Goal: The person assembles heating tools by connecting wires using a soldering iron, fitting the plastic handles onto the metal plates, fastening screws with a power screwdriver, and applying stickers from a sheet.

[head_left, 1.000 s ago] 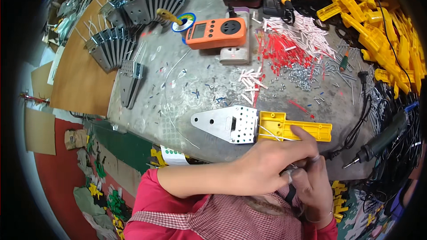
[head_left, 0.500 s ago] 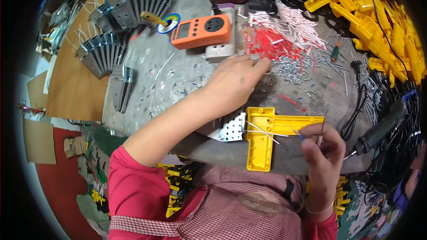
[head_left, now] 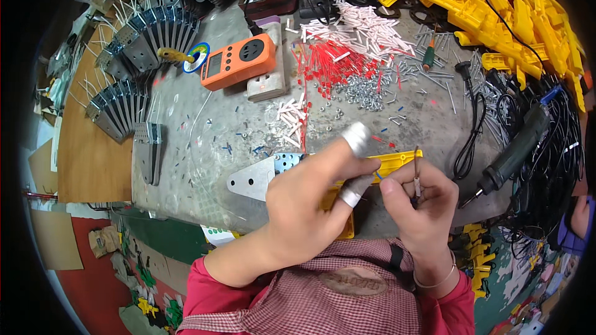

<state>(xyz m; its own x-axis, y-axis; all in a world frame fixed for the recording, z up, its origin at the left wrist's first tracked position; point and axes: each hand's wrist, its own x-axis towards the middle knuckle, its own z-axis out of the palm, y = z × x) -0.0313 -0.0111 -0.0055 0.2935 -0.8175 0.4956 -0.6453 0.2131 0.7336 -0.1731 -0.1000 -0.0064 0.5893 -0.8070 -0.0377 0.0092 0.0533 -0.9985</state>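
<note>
Wire (head_left: 379,175), likely light and limp, your right hand (head_left: 425,208) is pinching by its blue part; left hand (head_left: 301,201) is hiding its grip.

I can see an orange meter (head_left: 233,69) with a little screen and a round black socket. It partly covers a pale power strip (head_left: 266,87). Left of it I see a spool (head_left: 197,58) with a blue and green rim. A brown wooden board (head_left: 93,161) is on the far left. At the upper right, I spot a green-handled screwdriver (head_left: 428,57) near a big yellow heap (head_left: 496,12). Below, a black cord (head_left: 465,158) curls beside a fat dark tool (head_left: 515,149) with a metal tip.
</note>
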